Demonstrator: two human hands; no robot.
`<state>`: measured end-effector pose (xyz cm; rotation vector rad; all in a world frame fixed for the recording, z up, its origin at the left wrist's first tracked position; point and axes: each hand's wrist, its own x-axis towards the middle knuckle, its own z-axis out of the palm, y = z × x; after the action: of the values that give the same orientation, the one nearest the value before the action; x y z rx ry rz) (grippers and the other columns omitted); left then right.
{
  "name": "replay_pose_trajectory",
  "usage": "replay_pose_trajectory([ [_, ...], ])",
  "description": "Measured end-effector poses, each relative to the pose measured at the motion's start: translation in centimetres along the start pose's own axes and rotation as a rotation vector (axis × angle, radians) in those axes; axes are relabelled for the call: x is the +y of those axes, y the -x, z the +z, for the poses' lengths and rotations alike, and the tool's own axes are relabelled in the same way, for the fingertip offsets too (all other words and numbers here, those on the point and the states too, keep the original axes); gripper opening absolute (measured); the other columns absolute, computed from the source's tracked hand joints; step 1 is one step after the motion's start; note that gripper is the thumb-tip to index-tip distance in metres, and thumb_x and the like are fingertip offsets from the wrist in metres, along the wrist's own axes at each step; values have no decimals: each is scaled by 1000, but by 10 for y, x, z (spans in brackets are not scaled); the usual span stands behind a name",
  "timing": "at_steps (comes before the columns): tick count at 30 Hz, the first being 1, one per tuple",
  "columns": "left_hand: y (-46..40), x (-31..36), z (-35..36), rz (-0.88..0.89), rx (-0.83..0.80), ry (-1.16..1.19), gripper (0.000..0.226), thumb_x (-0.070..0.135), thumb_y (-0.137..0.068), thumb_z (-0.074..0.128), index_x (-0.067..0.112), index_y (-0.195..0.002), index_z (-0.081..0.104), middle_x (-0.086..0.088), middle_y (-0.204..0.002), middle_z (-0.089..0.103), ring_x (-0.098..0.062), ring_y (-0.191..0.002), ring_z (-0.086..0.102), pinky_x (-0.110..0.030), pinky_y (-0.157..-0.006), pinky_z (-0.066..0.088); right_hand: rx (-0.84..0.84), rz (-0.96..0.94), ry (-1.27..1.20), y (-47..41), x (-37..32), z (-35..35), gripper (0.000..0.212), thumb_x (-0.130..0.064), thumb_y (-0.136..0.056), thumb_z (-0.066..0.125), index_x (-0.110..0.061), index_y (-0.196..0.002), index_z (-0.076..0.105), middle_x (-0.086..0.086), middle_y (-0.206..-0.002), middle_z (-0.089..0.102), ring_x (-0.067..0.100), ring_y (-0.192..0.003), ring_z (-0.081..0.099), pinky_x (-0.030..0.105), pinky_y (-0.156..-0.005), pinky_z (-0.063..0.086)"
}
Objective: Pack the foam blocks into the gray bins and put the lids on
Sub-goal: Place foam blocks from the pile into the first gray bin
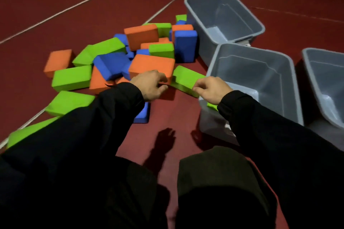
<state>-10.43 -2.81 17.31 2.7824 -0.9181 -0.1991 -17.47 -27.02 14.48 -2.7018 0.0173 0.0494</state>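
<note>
Both hands reach for blocks at the near edge of the pile, beside the bins.

On the red floor [186, 113] three gray bins stand open at the right, with no lids in view; the nearest bin [290, 87] seems to hold only a green scrap at its near corner. The block pile [119, 55] lies to the left of them. The left hand [151, 84] curls onto the near edge of an orange block [151, 65] straight ahead of it. The right hand [210, 89], loosely curled, touches the near end of a green block [186, 80], whose long axis runs toward the bin; whether it grips cannot be told.
</note>
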Motion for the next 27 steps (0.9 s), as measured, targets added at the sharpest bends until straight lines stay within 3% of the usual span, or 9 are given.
replay_pose_trajectory([
  [4,26,-62,-11,-172,34,46,37,30,-99,58,13,-131,65,-13,-129,67,-33,-119,62,-36,-94,46,-76,-91,-61,-42,-50,35,13,-29,-97,64,-24,-95,76,3,-98,76,27,-97,68,31,-77,44],
  [7,50,-108,4,-299,44,127,35,27,-100,58,8,-127,66,-12,-126,70,-31,-114,65,-33,-91,46,-162,-132,-89,-62,-80,72,10,-33,-93,65,-33,-85,71,-2,-92,76,25,-94,70,38,-85,52],
  [11,85,-159,52,-486,1,242,35,24,-98,60,7,-128,66,-12,-126,70,-29,-112,67,-31,-92,47,-284,-212,-73,-84,-105,121,9,-37,-92,63,-36,-84,67,-6,-99,76,23,-98,69,40,-89,53],
  [15,103,-192,94,-599,-47,305,37,24,-97,60,5,-129,65,-16,-128,69,-32,-116,65,-34,-97,48,-357,-173,-108,-112,-116,177,8,-27,-92,66,-31,-94,73,-3,-106,76,22,-105,69,33,-93,52],
  [18,112,-209,117,-661,-91,335,40,25,-96,63,8,-132,63,-15,-129,67,-32,-116,64,-34,-96,47,-416,-50,-144,-130,-118,220,23,-22,-94,67,-18,-116,72,5,-116,73,26,-113,66,28,-92,45],
  [21,126,-227,145,-630,-290,324,65,32,-87,76,10,-144,53,-19,-139,58,-36,-125,57,-33,-101,43,-396,168,-207,-144,-113,256,51,-30,-92,71,-13,-138,56,12,-134,61,33,-125,58,35,-102,43],
  [24,147,-230,175,-585,-703,240,100,46,-73,87,17,-155,37,-16,-144,50,-35,-132,50,-34,-106,40,-278,411,-320,-156,-106,280,78,-39,-89,75,-3,-148,38,23,-149,43,40,-135,48,41,-107,40],
  [27,161,-229,201,-581,-821,241,110,51,-70,88,20,-158,29,-13,-147,48,-34,-135,46,-33,-110,37,-290,563,-374,-163,-98,303,90,-52,-89,73,4,-149,36,25,-154,41,39,-138,46,39,-108,39],
])
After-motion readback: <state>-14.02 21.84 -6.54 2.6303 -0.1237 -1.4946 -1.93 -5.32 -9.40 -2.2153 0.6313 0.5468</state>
